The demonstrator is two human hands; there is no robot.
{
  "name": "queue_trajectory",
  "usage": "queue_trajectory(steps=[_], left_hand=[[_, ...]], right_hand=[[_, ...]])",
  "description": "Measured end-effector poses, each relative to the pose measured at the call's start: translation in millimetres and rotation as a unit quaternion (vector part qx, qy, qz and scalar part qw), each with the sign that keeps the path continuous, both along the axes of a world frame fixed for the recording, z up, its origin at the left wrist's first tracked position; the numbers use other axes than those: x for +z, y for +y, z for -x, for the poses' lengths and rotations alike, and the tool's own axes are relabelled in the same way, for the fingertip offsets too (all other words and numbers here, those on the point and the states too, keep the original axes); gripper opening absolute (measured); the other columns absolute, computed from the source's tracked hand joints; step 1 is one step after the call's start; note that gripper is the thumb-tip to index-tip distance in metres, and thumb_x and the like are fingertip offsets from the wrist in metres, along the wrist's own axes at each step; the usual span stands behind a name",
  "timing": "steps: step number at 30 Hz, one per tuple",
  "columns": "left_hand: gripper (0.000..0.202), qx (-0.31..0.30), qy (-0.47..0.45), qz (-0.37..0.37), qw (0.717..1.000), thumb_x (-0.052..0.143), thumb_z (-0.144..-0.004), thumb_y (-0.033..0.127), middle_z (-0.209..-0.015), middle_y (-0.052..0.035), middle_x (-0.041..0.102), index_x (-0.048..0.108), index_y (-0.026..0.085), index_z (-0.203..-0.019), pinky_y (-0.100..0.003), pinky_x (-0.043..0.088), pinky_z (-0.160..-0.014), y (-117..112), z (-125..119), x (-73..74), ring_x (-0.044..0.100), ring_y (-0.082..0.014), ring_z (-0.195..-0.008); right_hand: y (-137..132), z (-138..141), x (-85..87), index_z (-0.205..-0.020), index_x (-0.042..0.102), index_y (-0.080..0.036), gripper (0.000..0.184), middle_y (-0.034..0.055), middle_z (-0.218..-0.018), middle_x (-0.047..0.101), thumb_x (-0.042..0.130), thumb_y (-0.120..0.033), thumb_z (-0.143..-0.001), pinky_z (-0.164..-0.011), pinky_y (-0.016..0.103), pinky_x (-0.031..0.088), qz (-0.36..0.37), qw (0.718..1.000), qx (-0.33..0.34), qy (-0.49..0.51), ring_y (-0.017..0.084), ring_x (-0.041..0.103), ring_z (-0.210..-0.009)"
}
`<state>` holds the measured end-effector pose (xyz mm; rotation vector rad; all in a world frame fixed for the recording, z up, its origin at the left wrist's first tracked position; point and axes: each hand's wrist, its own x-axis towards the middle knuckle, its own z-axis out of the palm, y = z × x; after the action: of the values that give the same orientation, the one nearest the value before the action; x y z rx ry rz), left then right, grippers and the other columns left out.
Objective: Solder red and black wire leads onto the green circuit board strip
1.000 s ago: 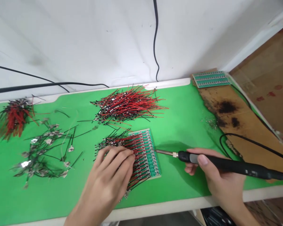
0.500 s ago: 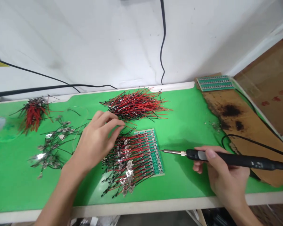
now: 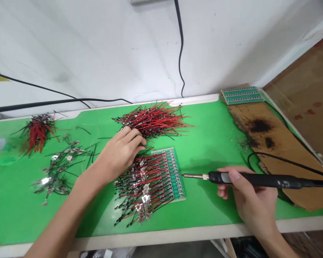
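Many wires [image 3: 156,120] under left hand [image 3: 118,154], soldering iron [image 3: 258,180] in right hand [image 3: 254,202]

1. We are in an electronics assembly workshop;
2. we see a soldering iron [image 3: 258,180] above a green work mat [image 3: 207,139] on the tabletop [image 3: 177,233];
3. we count green circuit boards [image 3: 174,179] and heaps of red and black wires [image 3: 153,120];
4. we notice a scorched brown sheet [image 3: 260,126] beside the mat, burnt black in patches;
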<state>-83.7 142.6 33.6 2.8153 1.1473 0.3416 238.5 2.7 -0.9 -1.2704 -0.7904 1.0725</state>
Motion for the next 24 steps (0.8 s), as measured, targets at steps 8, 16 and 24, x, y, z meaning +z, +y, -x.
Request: queue_trajectory(steps=[8, 16, 24], left_hand=[[0.016, 0.112, -0.125, 0.034, 0.985, 0.059, -0.109, 0.029, -0.098, -0.0057, 0.073, 0.07, 0.024, -0.098, -0.042, 0.047, -0.088, -16.2, 1.4, 16.0, 0.057, -0.0246, -0.093], [0.032, 0.282, -0.346, 0.147, 0.883, 0.074, -0.101, 0.057, -0.095, -0.0021, 0.076, 0.074, 0.026, -0.104, -0.034, 0.053, -0.075, -35.3, 21.9, 13.4, 0.067, -0.0182, -0.084], [0.035, 0.334, -0.448, 0.225, 0.798, 0.086, -0.087, 0.056, -0.096, -0.0069, 0.08, 0.076, 0.023, -0.093, -0.032, 0.052, -0.069, -28.1, 20.4, 14.2, 0.067, -0.0177, -0.082]], right_hand=[[-0.6, -5.7, -2.8, -0.092, 0.092, -0.022, 0.021, 0.0042, -0.061, 0.077, 0.089, -0.043, -0.096, -0.041, 0.022, 0.06, -0.011, 1.0, 0.02, -0.011, 0.017, 0.072, -0.045], [-2.2, -12.4, -10.8, -0.093, 0.092, -0.021, 0.019, 0.0057, -0.063, 0.077, 0.089, -0.04, -0.096, -0.04, 0.024, 0.06, 0.004, 0.999, 0.036, -0.018, 0.018, 0.072, -0.046], [-3.9, -6.3, -6.0, -0.09, 0.091, -0.022, 0.023, 0.0042, -0.062, 0.075, 0.091, -0.044, -0.094, -0.041, 0.023, 0.058, 0.02, 1.0, 0.0, -0.022, 0.017, 0.069, -0.046]])
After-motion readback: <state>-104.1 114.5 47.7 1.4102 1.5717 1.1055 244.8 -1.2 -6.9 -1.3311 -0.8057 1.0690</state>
